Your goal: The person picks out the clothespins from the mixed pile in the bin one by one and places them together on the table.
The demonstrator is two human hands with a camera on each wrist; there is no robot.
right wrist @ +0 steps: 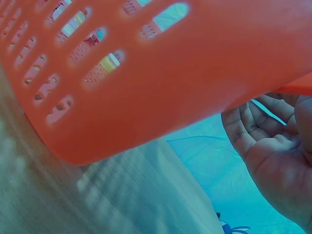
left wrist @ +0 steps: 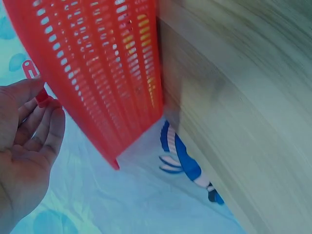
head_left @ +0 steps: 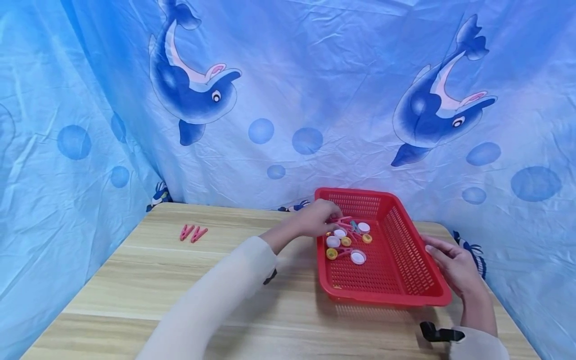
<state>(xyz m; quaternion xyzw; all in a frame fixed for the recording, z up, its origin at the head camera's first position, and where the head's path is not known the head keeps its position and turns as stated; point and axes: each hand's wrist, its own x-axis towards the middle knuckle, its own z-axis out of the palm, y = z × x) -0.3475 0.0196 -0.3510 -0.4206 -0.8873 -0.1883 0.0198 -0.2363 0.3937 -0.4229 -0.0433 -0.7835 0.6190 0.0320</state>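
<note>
Red basket [head_left: 396, 280] on wooden counter [head_left: 135, 280], one hand at each long side.
Right hand [head_left: 454, 265]: fingers loosely curled against the near rim, apparently steadying it. Left hand [head_left: 315, 217]: over the far wall, fingers pinching a pink clip [head_left: 343, 220] beside caps [head_left: 358, 257]. Beyond: two clips [head_left: 192, 233]; dolphin cloth [head_left: 288, 100].

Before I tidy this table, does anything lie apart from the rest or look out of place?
Yes. Two pink plastic clothespins lie alone on the far left of the wooden table, well apart from the red plastic slotted basket that holds the bottle caps and other pins. Nothing looks spilled or broken.
</note>
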